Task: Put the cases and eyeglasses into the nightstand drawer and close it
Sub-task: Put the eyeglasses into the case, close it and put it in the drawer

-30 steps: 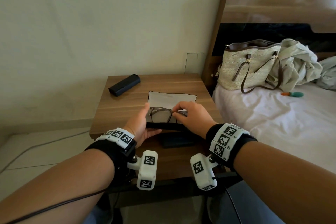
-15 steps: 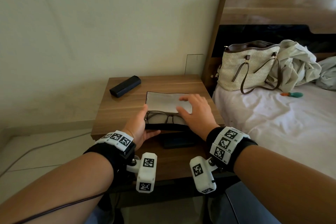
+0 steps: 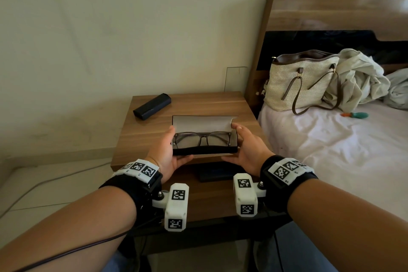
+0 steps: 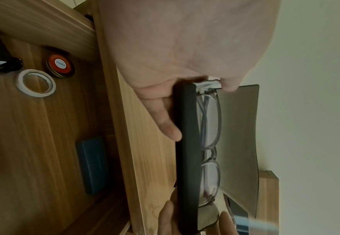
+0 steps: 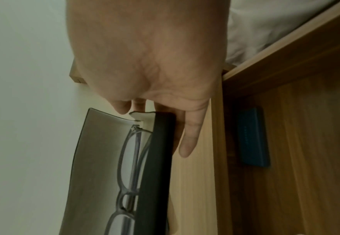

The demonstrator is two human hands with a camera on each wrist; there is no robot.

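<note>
black open case (image 3: 204, 150) with grey eyeglasses (image 3: 202, 141) inside is gripped at its ends by left hand (image 3: 169, 152) and right hand (image 3: 247, 150), fingers curled under, over the nightstand (image 3: 194, 104)

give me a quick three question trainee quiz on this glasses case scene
1. True or false: the flap of the open case held by both hands is shut over the eyeglasses.
2. Which item already lies in the open drawer? A) woven handbag B) blue case C) green toy
3. Fill in: a second black case lies at the nightstand top's far ____ corner.

Key: 1 false, the flap stands open and the glasses show. 2 B, beside a tape roll and a round tin. 3 left. The left hand and right hand grip the open case's ends.
</note>
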